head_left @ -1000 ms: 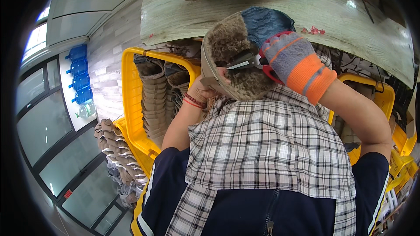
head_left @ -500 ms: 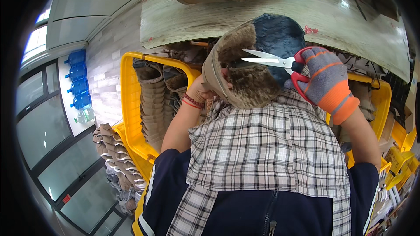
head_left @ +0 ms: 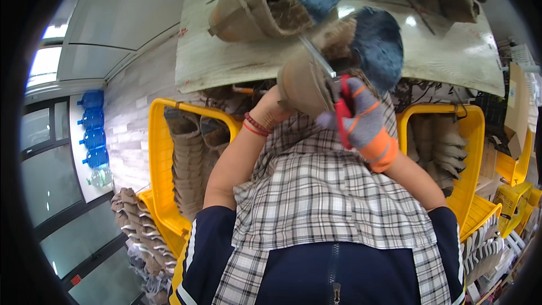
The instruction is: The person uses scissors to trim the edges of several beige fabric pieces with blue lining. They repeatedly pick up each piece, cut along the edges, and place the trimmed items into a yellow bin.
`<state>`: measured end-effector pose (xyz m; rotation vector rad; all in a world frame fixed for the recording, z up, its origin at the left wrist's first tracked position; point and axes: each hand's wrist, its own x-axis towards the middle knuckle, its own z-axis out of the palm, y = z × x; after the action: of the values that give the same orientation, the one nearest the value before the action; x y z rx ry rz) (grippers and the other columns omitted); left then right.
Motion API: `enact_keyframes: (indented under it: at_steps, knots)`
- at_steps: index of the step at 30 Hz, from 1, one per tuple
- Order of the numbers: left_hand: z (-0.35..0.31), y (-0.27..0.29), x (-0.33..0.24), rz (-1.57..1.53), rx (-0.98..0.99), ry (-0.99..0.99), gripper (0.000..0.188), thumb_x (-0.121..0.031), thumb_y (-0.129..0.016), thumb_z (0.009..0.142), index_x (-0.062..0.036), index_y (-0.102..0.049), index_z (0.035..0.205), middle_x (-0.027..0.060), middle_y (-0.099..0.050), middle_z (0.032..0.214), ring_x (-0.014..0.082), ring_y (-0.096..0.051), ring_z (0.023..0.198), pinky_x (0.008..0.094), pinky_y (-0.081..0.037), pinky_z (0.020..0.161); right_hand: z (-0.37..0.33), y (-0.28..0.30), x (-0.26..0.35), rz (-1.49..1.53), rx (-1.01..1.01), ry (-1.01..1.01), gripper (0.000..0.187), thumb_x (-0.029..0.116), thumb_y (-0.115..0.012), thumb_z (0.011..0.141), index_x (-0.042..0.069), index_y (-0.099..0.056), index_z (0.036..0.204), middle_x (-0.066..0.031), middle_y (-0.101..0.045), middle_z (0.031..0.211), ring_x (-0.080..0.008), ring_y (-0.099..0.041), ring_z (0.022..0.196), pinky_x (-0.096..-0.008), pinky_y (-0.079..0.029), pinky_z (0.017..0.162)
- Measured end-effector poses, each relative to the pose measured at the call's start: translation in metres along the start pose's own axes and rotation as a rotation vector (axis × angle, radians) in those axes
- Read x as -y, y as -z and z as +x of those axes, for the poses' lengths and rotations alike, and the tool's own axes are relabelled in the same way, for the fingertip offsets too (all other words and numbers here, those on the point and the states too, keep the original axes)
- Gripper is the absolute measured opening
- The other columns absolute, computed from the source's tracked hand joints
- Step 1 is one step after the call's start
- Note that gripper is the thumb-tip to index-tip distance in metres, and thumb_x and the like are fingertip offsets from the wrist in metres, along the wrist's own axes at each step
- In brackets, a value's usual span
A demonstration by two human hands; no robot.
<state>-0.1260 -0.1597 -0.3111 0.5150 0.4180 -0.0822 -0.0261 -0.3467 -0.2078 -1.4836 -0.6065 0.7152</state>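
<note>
A brown boot upper (head_left: 305, 85) with brown and blue plush lining is tilted in front of me at the table's near edge. My left hand (head_left: 271, 110), bare with red bracelets at the wrist, grips its left side; the fingertips are hidden behind it. In a grey and orange glove, my right hand (head_left: 364, 116) holds scissors with red handles (head_left: 342, 124). Their blades, blurred by motion, lie across the upper's outer side, pointing up and left. Whether they touch the material I cannot tell.
A second plush-lined upper (head_left: 237, 14) lies on the wood-patterned table (head_left: 197, 70), and several more lie at its far right. Yellow crates (head_left: 155, 158) holding stacked brown pieces stand on both sides of me. Blue water bottles (head_left: 93, 118) line the left wall.
The upper has turned and tilted, now showing more of its outer side. My right hand has moved left, bringing the scissors against or near it. The view takes in more of the table.
</note>
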Motion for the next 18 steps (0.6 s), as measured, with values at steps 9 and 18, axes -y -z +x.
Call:
enact_keyframes:
  at_steps: [9, 18]
  knots:
    - [-0.011, -0.144, -0.019, 0.333, 0.03, -0.321, 0.039, -0.009, -0.053, 0.091, 0.0008, -0.047, 0.128, 0.0107, -0.059, 0.099, 0.0142, -0.063, 0.08, 0.026, -0.055, 0.053, 0.027, 0.102, -0.024, 0.842, -0.137, 0.052, 0.046, 0.044, -0.048, 0.089, 0.007, -0.057, 0.115, -0.0101, -0.061, 0.112, -0.0225, -0.061, 0.094, -0.0345, -0.049, 0.08]
    - [0.02, -0.163, 0.008, 0.875, -0.085, -0.567, 0.064, -0.036, -0.077, 0.075, 0.0048, -0.048, 0.115, 0.0119, -0.051, 0.104, 0.0153, -0.06, 0.081, 0.0259, -0.05, 0.063, 0.026, 0.123, -0.098, 0.983, -0.223, 0.065, 0.063, 0.058, -0.041, 0.089, 0.008, -0.05, 0.125, -0.0114, -0.055, 0.122, -0.027, -0.053, 0.11, -0.0412, -0.047, 0.091]
